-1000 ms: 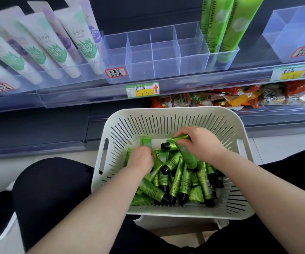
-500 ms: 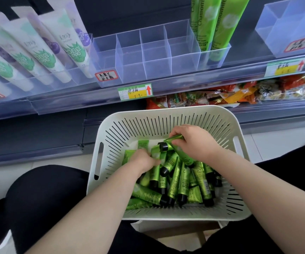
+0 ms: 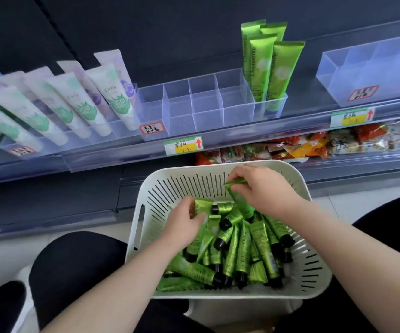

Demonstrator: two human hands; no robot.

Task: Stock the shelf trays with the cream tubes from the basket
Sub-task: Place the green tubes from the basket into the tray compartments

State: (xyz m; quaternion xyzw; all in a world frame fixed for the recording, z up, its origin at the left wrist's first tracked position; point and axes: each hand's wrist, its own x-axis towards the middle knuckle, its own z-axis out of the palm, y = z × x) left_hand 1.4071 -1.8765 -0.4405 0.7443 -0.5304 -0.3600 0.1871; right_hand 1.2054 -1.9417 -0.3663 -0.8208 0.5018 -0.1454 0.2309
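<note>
Shop shelf (image 3: pixel 98 156) across the background: white tubes (image 3: pixel 79 109) at left, clear divided tray (image 3: pixel 194 118) at centre with most compartments bare, tall green tubes (image 3: pixel 266 68) upright in its right end, second tray (image 3: pixel 367 75) farther right. Below the shelf, in the foreground, slotted basket (image 3: pixel 194 169) heaped with cream tubes (image 3: pixel 239 251), green with black caps, lying criss-cross; none yet in the bare compartments. Left hand (image 3: pixel 184 224) low in the heap, fingers curled round the crimped end of one tube (image 3: pixel 203 205), slightly blurred. Right hand (image 3: pixel 263 188) near the far wall, thumb and fingers pinching a second tube (image 3: pixel 241 200), held crimp-first above the rest.

Step judged in hand: gathering tubes for the lift to the tray. Best done by gripping mid-body rather than at the slippery crimp, turning every cap the same way before leaving the basket, and taking no more than a firm handful. Then carry up and forward to the bare compartments, lowering cap-down and upright like the tall neighbours. Likely faults: loose tubes dragged over the rim, or toppling in a wide compartment.
</note>
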